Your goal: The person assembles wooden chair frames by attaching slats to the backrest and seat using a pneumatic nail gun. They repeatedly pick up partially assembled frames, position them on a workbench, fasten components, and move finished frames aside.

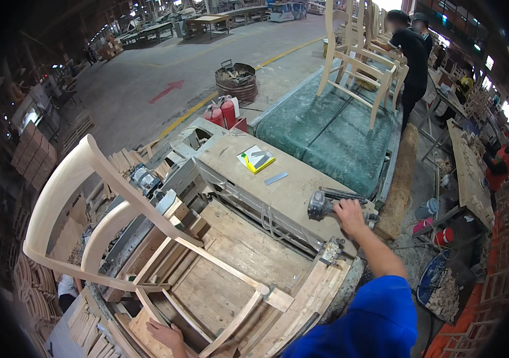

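Note:
A pale wooden chair frame [120, 212] lies tilted in the wooden work bed [218, 262], its curved back rising at the left. My left hand [166, 335], fingers stretched out, rests on a wood surface beside the frame's lower rails. On the narrow bench top [230, 155] to the right is a dark nail gun [319, 206]. Fingers of my right hand [350, 216] are closed on its handle; part of the grip is hidden under them.
A yellow-edged pad [257, 160] and a flat metal strip [276, 178] lie on the bench top. Beyond, assembled chairs [359, 68] stand on a green platform [332, 128]. Red fire extinguishers [226, 111] and a rusty scrap drum [236, 83] stand farther off. Co-workers [412, 56] stand at the right.

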Action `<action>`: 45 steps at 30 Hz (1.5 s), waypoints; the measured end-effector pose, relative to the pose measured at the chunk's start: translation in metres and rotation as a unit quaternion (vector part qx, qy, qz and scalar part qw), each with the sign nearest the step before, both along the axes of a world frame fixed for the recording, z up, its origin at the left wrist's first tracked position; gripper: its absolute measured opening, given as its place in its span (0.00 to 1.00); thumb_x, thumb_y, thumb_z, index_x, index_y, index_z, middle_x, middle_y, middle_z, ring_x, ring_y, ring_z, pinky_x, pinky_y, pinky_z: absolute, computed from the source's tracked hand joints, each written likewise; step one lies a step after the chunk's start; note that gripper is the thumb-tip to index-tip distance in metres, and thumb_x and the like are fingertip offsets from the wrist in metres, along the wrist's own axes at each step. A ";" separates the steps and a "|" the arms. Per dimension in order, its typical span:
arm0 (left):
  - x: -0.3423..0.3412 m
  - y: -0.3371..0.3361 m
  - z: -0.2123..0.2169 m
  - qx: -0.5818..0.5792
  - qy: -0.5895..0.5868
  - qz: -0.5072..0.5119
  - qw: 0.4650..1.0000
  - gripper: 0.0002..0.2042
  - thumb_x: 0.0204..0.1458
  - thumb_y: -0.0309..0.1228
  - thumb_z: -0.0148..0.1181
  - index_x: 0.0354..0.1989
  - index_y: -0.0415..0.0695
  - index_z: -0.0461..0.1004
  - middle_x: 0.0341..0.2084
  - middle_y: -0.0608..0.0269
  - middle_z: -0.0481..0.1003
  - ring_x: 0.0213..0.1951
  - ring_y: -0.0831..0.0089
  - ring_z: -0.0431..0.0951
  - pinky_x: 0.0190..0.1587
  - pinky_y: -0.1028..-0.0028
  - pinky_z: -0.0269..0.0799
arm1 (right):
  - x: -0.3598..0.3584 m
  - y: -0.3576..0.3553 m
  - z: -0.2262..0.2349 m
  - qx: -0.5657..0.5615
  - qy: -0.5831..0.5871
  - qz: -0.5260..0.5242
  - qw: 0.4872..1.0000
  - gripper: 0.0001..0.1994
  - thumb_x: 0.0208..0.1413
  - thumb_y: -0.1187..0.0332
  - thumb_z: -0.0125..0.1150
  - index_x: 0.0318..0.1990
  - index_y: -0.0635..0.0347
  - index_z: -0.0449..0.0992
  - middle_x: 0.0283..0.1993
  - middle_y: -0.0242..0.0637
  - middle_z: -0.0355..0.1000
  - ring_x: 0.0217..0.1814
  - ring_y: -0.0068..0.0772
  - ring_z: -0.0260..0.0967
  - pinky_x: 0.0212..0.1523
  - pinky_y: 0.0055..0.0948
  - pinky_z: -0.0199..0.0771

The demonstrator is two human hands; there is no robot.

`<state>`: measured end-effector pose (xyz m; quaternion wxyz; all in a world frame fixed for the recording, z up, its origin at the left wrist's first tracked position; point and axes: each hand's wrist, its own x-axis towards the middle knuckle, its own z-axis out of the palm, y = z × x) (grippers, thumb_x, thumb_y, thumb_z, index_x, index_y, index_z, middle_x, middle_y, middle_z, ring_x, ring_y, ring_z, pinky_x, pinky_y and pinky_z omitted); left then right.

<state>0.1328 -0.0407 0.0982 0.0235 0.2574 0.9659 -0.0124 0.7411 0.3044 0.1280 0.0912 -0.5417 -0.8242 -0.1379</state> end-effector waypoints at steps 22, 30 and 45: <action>-0.025 -0.014 -0.021 0.046 0.036 0.007 0.998 0.37 0.55 0.23 0.57 0.76 0.38 0.53 0.75 0.37 0.52 0.76 0.40 0.48 0.75 0.45 0.46 | -0.139 -0.085 0.021 -0.040 0.163 0.046 0.985 0.20 0.58 0.62 0.65 0.56 0.61 0.74 0.46 0.48 0.73 0.49 0.52 0.70 0.50 0.49 0.68; -0.028 0.017 -0.026 0.108 -0.009 -0.015 0.994 0.38 0.48 0.18 0.54 0.73 0.32 0.55 0.73 0.35 0.52 0.76 0.38 0.48 0.76 0.42 0.42 | -0.330 -0.064 -0.082 -0.504 0.287 0.067 0.812 0.27 0.61 0.57 0.68 0.60 0.66 0.71 0.42 0.48 0.76 0.38 0.39 0.76 0.38 0.41 0.78; -0.041 0.022 0.030 0.211 -0.183 0.015 0.960 0.30 0.52 0.23 0.57 0.66 0.37 0.59 0.49 0.33 0.76 0.50 0.35 0.78 0.53 0.47 0.74 | -0.333 -0.053 0.011 -0.627 0.431 -0.012 0.649 0.06 0.59 0.72 0.61 0.42 0.56 0.72 0.22 0.27 0.64 0.16 0.22 0.61 0.15 0.28 0.62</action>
